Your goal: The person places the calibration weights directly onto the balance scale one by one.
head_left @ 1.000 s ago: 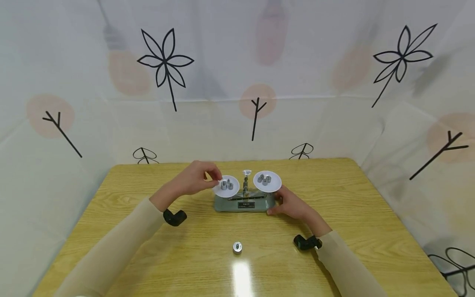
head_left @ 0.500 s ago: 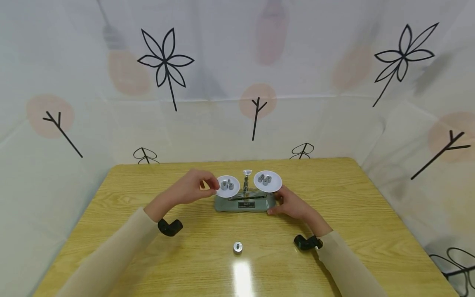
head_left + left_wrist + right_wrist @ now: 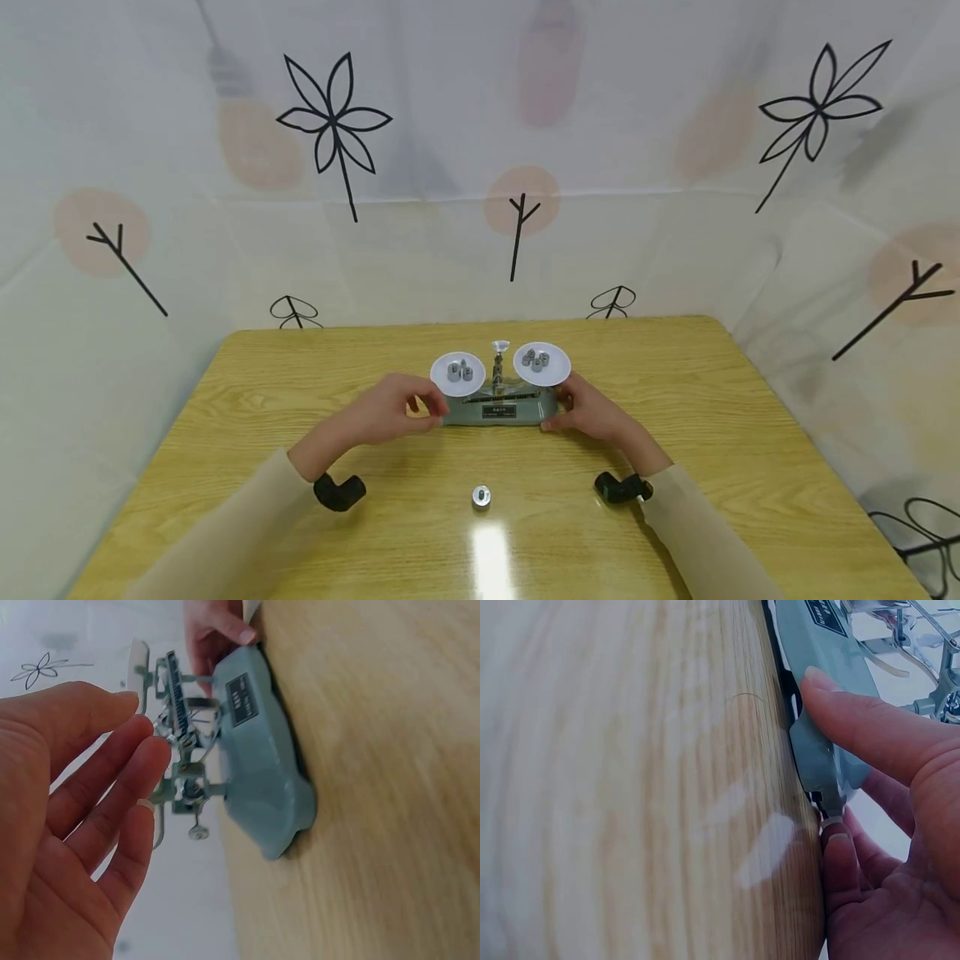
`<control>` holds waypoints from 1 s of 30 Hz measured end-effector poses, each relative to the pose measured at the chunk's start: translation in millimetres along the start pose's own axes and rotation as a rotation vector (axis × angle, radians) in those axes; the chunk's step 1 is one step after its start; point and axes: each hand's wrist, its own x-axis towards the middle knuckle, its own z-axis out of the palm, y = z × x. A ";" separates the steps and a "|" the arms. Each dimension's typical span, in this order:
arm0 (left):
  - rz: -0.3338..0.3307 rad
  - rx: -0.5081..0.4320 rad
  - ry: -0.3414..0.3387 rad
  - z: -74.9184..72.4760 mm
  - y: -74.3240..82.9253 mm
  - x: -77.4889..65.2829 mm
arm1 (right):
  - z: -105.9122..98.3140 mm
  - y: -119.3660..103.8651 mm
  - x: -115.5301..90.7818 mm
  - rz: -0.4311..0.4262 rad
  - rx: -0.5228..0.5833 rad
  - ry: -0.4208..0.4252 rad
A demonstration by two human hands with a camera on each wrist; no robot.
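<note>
A balance scale with a grey-green base stands on the table, several small metal weights on each of its two white pans. My right hand grips the base's right end. In the right wrist view its thumb lies along the front face and the other fingers go round the end. At the base's left end hovers my left hand, below the left pan. The left wrist view shows its fingers loosely bent, nothing between them, a gap from the base.
A single metal weight stands on the wooden table in front of the scale. The right pan sits slightly higher than the left. A patterned cloth hangs behind and at both sides of the table.
My left hand has moved from the left pan's rim down and towards me, to the base's left end. The right hand keeps its grip, and the weights stay on the pans.
</note>
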 end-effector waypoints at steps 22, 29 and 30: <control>0.002 -0.194 -0.125 69.3 -5.3 -11.6 | 2.5 -1.0 -0.4 0.017 0.037 0.004; -0.009 -0.349 -0.177 86.8 -0.8 -11.7 | 0.2 -27.4 -6.6 0.025 0.047 -0.006; -0.002 -0.371 -0.183 89.0 -0.7 -11.5 | -0.6 -32.2 -7.9 0.026 0.049 -0.008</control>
